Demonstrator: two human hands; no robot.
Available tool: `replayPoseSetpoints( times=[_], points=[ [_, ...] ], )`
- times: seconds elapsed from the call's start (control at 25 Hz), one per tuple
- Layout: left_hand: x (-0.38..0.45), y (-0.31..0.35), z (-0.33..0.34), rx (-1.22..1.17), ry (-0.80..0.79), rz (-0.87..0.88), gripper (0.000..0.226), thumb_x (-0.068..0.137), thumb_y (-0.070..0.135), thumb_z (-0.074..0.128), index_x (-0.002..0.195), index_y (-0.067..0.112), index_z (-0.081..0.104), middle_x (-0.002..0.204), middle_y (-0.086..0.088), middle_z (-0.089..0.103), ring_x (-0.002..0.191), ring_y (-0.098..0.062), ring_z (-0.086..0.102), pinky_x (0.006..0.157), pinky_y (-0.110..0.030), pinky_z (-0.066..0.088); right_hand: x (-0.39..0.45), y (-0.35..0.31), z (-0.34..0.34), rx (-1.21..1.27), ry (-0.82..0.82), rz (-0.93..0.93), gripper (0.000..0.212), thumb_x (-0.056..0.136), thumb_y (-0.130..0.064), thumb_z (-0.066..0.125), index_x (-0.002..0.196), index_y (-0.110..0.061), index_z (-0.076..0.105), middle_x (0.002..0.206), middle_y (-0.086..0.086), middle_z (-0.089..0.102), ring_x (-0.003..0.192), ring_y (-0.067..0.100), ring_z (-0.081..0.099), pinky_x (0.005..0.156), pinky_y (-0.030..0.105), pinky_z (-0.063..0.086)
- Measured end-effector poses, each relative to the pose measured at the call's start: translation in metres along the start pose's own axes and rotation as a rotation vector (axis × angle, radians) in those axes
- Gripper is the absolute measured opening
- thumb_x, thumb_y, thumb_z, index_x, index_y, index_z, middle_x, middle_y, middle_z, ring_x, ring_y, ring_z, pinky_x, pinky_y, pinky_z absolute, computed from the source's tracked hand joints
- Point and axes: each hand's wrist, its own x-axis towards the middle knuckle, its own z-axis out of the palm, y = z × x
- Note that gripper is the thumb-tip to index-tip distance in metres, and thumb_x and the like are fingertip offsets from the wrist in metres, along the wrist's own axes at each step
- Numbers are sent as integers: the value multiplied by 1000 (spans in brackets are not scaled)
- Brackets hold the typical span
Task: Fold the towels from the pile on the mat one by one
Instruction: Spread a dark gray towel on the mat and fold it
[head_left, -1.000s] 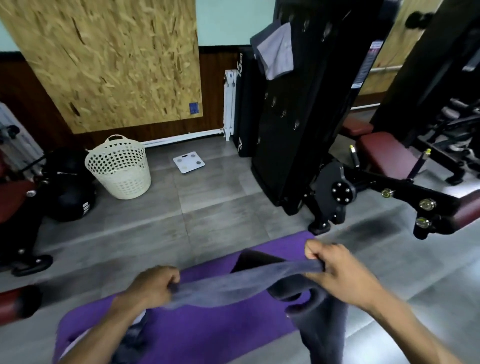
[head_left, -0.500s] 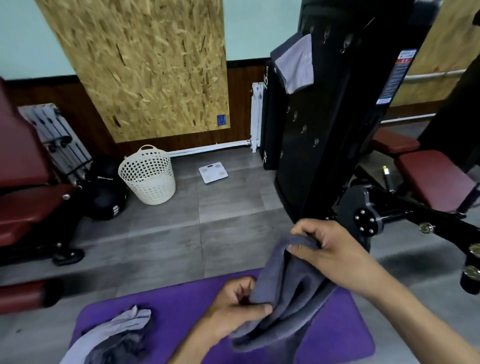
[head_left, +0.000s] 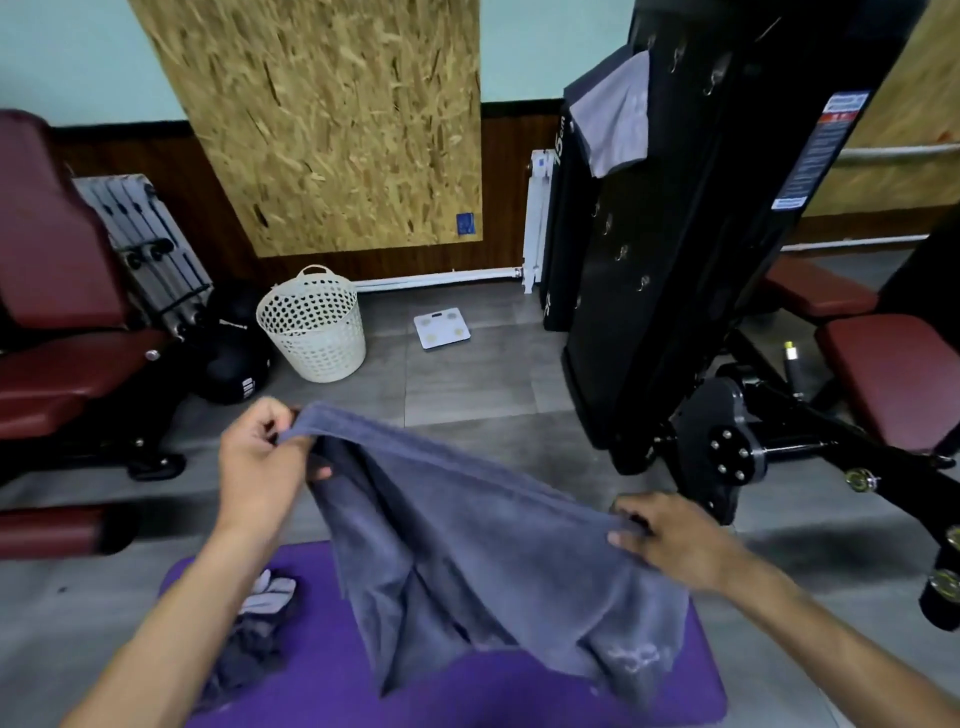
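Observation:
A grey-blue towel (head_left: 483, 561) hangs spread in the air above the purple mat (head_left: 519, 691). My left hand (head_left: 257, 457) pinches its upper left corner, raised higher. Lower down on the other side, my right hand (head_left: 670, 540) grips the right corner along the same top edge. The towel's lower part drapes down onto the mat. A small pile of crumpled towels (head_left: 254, 634) lies on the mat's left side, partly hidden behind my left forearm.
A white perforated laundry basket (head_left: 314, 332) stands on the grey floor ahead, a white scale (head_left: 441, 327) beside it. A black weight machine (head_left: 691, 234) with a grey cloth (head_left: 615, 117) hung on it rises at right. Dark red padded benches flank both sides.
The bunched towel has been opened out: my left hand rose and moved left with one corner, my right hand dropped to the right with the other. The view tilted slightly.

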Motion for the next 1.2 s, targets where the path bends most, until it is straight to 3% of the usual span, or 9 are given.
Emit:
replayPoseSetpoints(
  times=[0.12, 0.28, 0.44, 0.6, 0.72, 0.8, 0.92, 1.04, 1.2],
  points=[
    [16, -28, -27, 49, 78, -56, 46, 83, -19, 47, 63, 20, 31, 62, 1, 37, 59, -8, 40, 49, -17, 51, 17, 26, 9, -126, 323, 208, 12, 93, -26, 55, 95, -24, 67, 94, 4, 72, 90, 31, 67, 68, 36, 48],
    [18, -61, -72, 544, -114, -45, 41, 72, -7, 63, 60, 18, 32, 54, 2, 36, 53, -9, 31, 50, -28, 32, 24, 36, 9, 673, -61, 358, 12, 100, -16, 53, 101, -17, 65, 104, 10, 61, 87, 27, 64, 54, 38, 57],
    [6, -65, -71, -216, 243, -273, 40, 87, -14, 50, 66, 19, 37, 66, 2, 51, 70, -10, 52, 59, -26, 58, 43, -10, 3, 1364, 297, 208, 21, 104, -14, 42, 99, -16, 62, 98, 4, 69, 90, 20, 69, 67, 43, 62],
    [-6, -80, -83, 235, -256, -469, 26, 100, 2, 45, 81, 16, 54, 73, 2, 52, 66, -16, 53, 53, -36, 57, 69, -14, 0, 738, 496, 261, 25, 102, -35, 47, 87, -23, 62, 88, 5, 67, 89, 25, 67, 65, 45, 62],
    [-1, -77, -115, 622, -849, -664, 24, 98, 15, 55, 76, 11, 61, 64, -2, 50, 64, -16, 50, 54, -29, 51, 68, -7, -19, 380, -50, 338, 28, 100, -34, 53, 88, -14, 68, 83, 15, 69, 68, 27, 70, 51, 36, 59],
    [6, -72, -124, 436, -718, -680, 17, 97, 13, 57, 84, 9, 68, 77, -8, 62, 68, -18, 60, 53, -29, 56, 68, -16, -21, 648, -82, 313, 26, 100, -25, 55, 86, -7, 68, 70, 9, 68, 61, 17, 67, 48, 27, 54],
    [9, -72, -125, 314, -225, -418, 18, 97, 9, 53, 86, 8, 67, 81, -12, 57, 66, -19, 51, 44, -19, 50, 80, -10, -5, 645, 404, 318, 37, 95, -34, 60, 73, -4, 58, 66, 4, 54, 67, 17, 53, 60, 31, 46],
    [10, -73, -120, 472, -294, -269, 37, 95, 27, 59, 88, -9, 61, 73, -10, 49, 66, -18, 45, 44, -17, 45, 81, -3, 10, 505, 475, 393, 45, 91, -46, 56, 76, -3, 58, 63, 7, 56, 66, 23, 57, 69, 40, 50],
    [4, -51, -113, -21, -389, -285, 41, 76, 44, 74, 88, 5, 73, 75, -5, 66, 60, -11, 59, 50, -19, 52, 63, -14, 2, 415, 698, 323, 35, 99, -37, 51, 72, -16, 56, 71, 8, 61, 74, 27, 59, 72, 39, 48]
  ],
)
